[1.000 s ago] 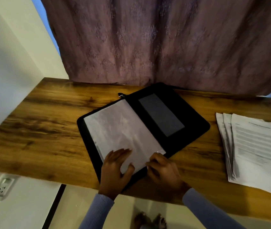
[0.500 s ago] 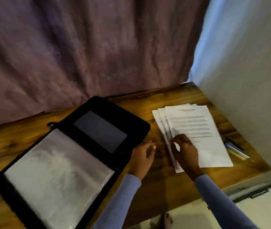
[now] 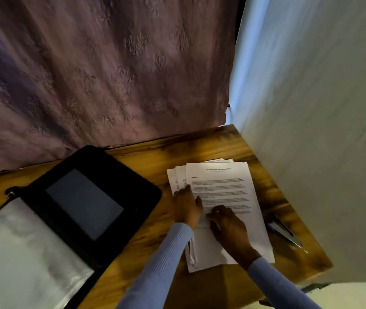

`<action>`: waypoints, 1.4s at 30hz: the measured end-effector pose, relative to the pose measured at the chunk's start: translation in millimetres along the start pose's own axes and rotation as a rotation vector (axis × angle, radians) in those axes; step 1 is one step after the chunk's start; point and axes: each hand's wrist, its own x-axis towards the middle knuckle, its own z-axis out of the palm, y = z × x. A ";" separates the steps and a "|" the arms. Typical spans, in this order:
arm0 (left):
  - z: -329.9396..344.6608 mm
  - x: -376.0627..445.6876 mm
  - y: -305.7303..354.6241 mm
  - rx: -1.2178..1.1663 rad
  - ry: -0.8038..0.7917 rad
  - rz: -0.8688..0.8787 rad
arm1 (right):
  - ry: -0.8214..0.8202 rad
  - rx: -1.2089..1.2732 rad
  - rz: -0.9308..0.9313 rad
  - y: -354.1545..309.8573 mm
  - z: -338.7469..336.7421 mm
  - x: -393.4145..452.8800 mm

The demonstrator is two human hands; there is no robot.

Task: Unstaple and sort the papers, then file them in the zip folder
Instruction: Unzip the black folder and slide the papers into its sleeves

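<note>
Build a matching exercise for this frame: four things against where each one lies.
Things:
1. folder
2. papers
3. pen
4. left hand

Places:
A. between the papers and the wall
B. on the papers' left edge
C. open, left of the papers
D. under both hands

Pairs: 1-C, 2-D, 3-A, 4-B

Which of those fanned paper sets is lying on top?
The rightmost set, with its whole printed front showing. The two sets to its left peek out only as narrow strips from under it.
</note>
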 end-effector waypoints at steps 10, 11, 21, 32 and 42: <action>-4.5 7.2 26.3 -0.106 -0.012 -0.033 | 0.015 0.153 -0.055 20.6 -5.6 1.4; -6.1 4.3 28.3 -0.204 0.000 -0.031 | 0.026 0.188 -0.014 21.5 -7.9 4.0; -98.2 -30.3 -34.0 -1.090 0.181 -0.256 | 0.028 0.711 0.046 -8.3 -32.7 50.7; -181.7 -109.4 -115.6 -0.956 0.233 -0.461 | -0.339 0.563 -0.286 -147.6 -15.9 68.4; -248.4 -176.0 -161.2 -1.258 -0.183 -0.485 | -0.344 -0.225 -0.436 -302.4 -3.7 -6.3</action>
